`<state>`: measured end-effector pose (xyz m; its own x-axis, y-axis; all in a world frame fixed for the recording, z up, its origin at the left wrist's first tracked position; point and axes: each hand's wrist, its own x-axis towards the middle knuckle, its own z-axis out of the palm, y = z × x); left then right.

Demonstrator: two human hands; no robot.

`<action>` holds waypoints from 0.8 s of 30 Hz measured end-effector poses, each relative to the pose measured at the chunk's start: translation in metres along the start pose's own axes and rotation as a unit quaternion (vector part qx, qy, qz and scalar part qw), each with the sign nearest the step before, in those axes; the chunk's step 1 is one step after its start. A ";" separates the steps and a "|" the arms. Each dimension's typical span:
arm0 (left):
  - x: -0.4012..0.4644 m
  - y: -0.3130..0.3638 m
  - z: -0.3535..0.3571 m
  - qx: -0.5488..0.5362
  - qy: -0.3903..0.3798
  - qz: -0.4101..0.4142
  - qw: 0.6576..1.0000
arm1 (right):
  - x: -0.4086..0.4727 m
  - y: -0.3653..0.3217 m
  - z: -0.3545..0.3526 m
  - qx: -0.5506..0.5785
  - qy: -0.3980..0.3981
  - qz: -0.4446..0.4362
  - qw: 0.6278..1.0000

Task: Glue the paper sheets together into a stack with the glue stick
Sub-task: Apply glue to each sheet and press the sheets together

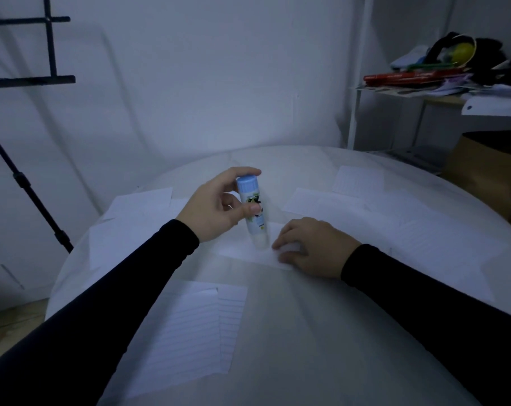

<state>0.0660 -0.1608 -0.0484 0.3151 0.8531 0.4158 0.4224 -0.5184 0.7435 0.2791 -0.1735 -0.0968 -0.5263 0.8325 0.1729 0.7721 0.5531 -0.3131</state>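
Near the left edge of the round bench (292,332), loose paper sheets (140,209) are laid out, and 2 overlapping lined sheets (195,332) lie toward the near edge. At the middle, the glue stick (252,212) is held almost upright by the left hand (216,206), pinched between curled fingers and thumb, blue end up, its lower end set on a small sheet (248,250), probably so glue can be rubbed on. That sheet is pinned flat by the right hand (309,247), fingers bent and pressed down on the paper, seemingly to stop it sliding. More sheets (359,180) are spread toward the right and far edges. In the dim light, contact between glue tip and paper cannot be confirmed, and how many sheets lie under the right hand is hidden.
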 end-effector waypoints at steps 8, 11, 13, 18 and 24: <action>-0.006 0.002 0.006 -0.029 -0.023 0.023 0.999 | 0.001 0.013 -0.006 0.017 0.038 0.029 0.999; -0.009 0.009 0.016 -0.027 -0.048 0.040 0.998 | -0.003 0.013 -0.006 0.011 0.023 0.021 0.999; -0.010 0.012 0.021 -0.006 -0.062 0.050 0.997 | -0.003 0.011 -0.004 0.010 0.023 0.017 1.000; -0.012 0.014 0.024 0.008 -0.075 0.054 0.996 | -0.002 0.010 -0.004 0.012 0.024 0.014 1.000; -0.014 0.014 0.022 0.009 -0.076 0.053 0.996 | -0.001 0.010 -0.003 0.026 0.022 0.029 0.999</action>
<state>0.0868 -0.1811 -0.0550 0.4824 0.7760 0.4064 0.3947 -0.6068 0.6900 0.2889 -0.1687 -0.0974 -0.4638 0.8645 0.1938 0.7804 0.5022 -0.3724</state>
